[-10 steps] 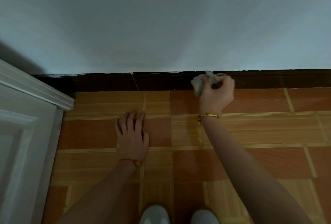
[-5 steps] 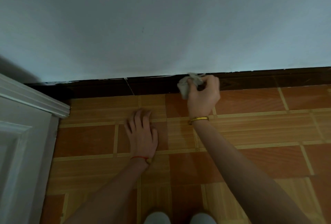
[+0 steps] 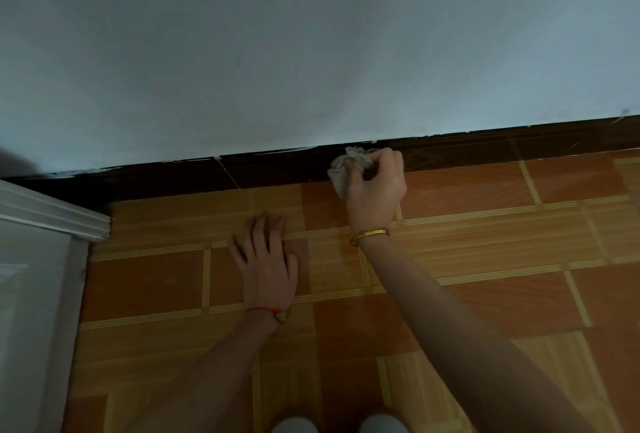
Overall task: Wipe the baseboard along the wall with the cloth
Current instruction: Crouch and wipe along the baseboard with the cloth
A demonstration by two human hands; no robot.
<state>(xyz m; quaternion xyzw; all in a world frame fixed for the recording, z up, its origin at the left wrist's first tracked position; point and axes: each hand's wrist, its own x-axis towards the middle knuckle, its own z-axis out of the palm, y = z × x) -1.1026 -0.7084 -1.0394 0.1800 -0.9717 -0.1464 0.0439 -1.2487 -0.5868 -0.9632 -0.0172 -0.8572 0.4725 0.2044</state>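
A dark brown baseboard (image 3: 270, 169) runs along the foot of the pale wall (image 3: 311, 51), rising slightly to the right. My right hand (image 3: 377, 186) grips a crumpled light cloth (image 3: 346, 169) and holds it against the baseboard near the middle of the view. The fingers are curled round the cloth, and a gold bracelet sits on that wrist. My left hand (image 3: 266, 259) rests flat on the tiled floor, fingers spread, a red string at the wrist.
Orange and tan floor tiles (image 3: 485, 259) stretch from the baseboard toward me. A white door and its frame (image 3: 45, 224) stand at the left, meeting the baseboard in the corner. Two light shoe tips (image 3: 339, 425) show at the bottom edge.
My right hand and the cloth have slid left along the baseboard past the tile seam. The left hand has stayed planted on the floor while the view shifted.
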